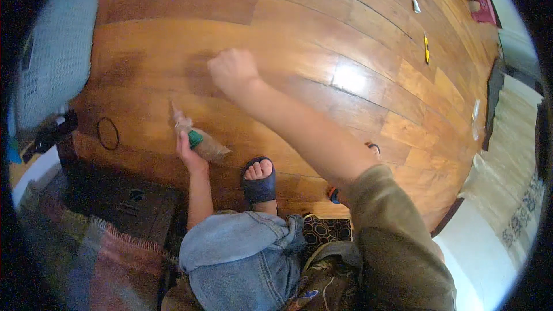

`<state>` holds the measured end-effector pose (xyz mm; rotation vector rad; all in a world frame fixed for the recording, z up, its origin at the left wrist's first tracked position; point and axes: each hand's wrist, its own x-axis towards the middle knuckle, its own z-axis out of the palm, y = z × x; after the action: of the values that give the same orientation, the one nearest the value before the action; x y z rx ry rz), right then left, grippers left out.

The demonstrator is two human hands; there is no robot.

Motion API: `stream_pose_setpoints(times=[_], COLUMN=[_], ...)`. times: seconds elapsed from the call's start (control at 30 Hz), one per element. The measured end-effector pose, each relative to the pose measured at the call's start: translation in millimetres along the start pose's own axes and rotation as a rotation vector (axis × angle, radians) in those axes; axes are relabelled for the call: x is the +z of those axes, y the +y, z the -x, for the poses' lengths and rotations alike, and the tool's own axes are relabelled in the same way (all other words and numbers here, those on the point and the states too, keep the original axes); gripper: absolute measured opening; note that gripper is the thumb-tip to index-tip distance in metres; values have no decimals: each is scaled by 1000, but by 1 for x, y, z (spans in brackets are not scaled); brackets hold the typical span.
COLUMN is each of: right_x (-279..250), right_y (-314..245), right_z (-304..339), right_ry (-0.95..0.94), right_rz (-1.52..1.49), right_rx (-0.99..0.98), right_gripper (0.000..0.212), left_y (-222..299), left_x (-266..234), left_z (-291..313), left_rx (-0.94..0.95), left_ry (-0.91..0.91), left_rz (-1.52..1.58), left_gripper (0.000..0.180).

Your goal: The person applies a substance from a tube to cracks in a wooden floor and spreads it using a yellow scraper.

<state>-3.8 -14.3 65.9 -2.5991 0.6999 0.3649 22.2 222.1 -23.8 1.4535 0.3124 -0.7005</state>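
Observation:
My left hand (pixel 185 148) is closed on a crumpled, see-through plastic bag (pixel 210 147) with a green patch on it. The bag's twisted, pointed end rises past my fingers, and what is inside is too blurred to name. My right hand (pixel 233 72) is a fist held over the floor, farther off and to the right of the bag. Its fingers are curled away from view, so whatever they may hold is hidden.
Beneath is a wooden plank floor (pixel 288 29). At left stand a pale woven basket (pixel 57 52), a black ring (pixel 108 133) and a dark case (pixel 127 201). A yellow cutter knife (pixel 427 49) and a small white object (pixel 416 6) lie far right. My sandalled foot (pixel 259 181) is near.

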Motion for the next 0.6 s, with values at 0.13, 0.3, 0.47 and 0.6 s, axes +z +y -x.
stream_pose_setpoints(times=[0.13,0.3,0.47,0.6], right_x=[2,0,-13,-14], right_y=[16,82,113,121], right_z=[19,74,121,141], right_ry=[-44,-212,-208,-157], right_rz=[-49,55,226,218], right_rx=[100,191,251,275], right_gripper=[15,15,14,14], left_y=[1,10,2,-4], left_x=[-11,3,-12,-19], left_z=[-1,7,-5,-8], left_rx=[-51,-76,-104,-31], left_ry=[62,94,13,21], left_rz=[-27,-43,-2,-16], left_gripper=[48,48,44,42])
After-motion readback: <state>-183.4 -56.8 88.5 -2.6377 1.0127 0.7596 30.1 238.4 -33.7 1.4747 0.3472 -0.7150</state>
